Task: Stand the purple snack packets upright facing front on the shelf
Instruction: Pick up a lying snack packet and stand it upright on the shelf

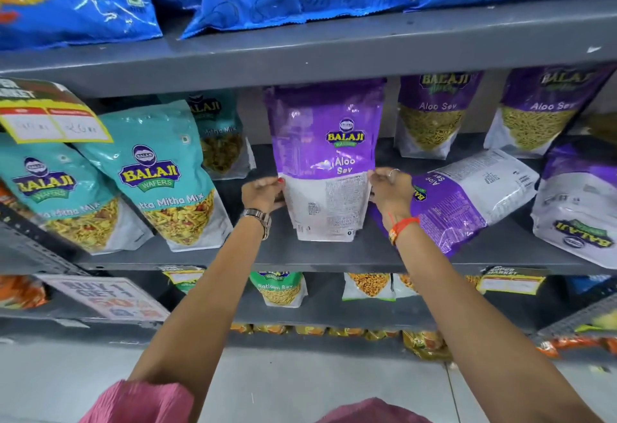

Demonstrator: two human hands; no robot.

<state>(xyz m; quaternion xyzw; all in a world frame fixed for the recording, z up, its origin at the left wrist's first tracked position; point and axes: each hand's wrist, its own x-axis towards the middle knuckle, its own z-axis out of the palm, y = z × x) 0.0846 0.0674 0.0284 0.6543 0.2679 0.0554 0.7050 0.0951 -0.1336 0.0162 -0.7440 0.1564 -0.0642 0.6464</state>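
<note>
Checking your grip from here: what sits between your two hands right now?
In the head view, the upright purple Aloo Sev packet fills the gap: the left hand pinches its left edge, the right hand its right edge. Nothing else lies between them.

Packet upright at shelf front edge between my hands, toppled packet right, two standing packets at rear.

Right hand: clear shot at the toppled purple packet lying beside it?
Probably yes. The right hand already sits against the toppled purple packet, nothing between them, but its grip is on the upright packet.
</note>
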